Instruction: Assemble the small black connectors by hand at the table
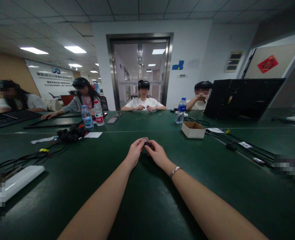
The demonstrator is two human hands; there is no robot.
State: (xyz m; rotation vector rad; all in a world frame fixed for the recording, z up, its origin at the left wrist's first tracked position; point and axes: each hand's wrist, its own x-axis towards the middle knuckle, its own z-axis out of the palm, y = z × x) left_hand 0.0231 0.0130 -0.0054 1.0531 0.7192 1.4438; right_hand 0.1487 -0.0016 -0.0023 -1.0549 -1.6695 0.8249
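Both my hands meet over the middle of the green table (147,186). Between the fingertips is a small dark object (147,143) with a lighter, shiny tip; it is too small and too covered to name. My left hand (135,151) pinches it from the left, thumb and fingers closed. From the other side my right hand (159,153) grips it, thumb against the dark part and the other fingers curled. A silver bracelet (175,171) circles the right wrist.
An open cardboard box (193,130) stands right of my hands, near a water bottle (181,110). Cables (240,143) run along the right; black cable bundles (71,133) lie left. Two bottles (87,116), a black monitor (242,98) and several seated people are across the table.
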